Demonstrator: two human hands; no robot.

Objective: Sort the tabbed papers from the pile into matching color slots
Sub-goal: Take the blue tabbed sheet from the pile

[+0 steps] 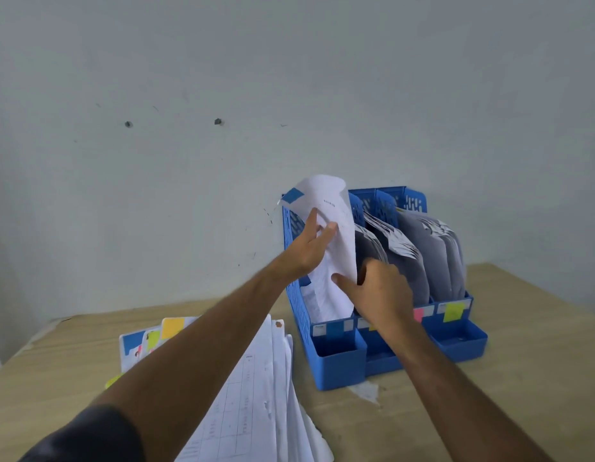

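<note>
The person's left hand (pixel 312 243) is pinching a white printed sheet of paper with a blue tab (pixel 332 248) near its upper part, thumb on the near face and fingers curled round behind, so its grip is pressed onto the sheet. The sheet is standing bent over at the top, its blue tab sticking out at the upper left corner, and its lower end is sitting inside the leftmost slot of the blue perforated plastic file organizer (pixel 299 315). That slot is carrying a blue label strip (pixel 334 328) on its front edge. The right hand (pixel 381 291) is touching the sheet lower down, its thumb lying against the paper's near face and its other fingers curling behind the sheet's right edge; its grip looks pinched on the paper, though the fingertips are hidden.

The organizer is standing on the light wooden worktop (pixel 529 378) against a pale wall, and its other slots are holding stacks of white papers (pixel 432 251) leaning backward. A pink label (pixel 418 314) and a yellow-green label (pixel 453 311) are showing on the fronts of the slots to the right.

The loose pile of white tabbed papers (pixel 256 395) is lying on the worktop left of the organizer, partly under the left forearm, with yellow, green and blue tabs (pixel 163 331) poking out at its far end.
</note>
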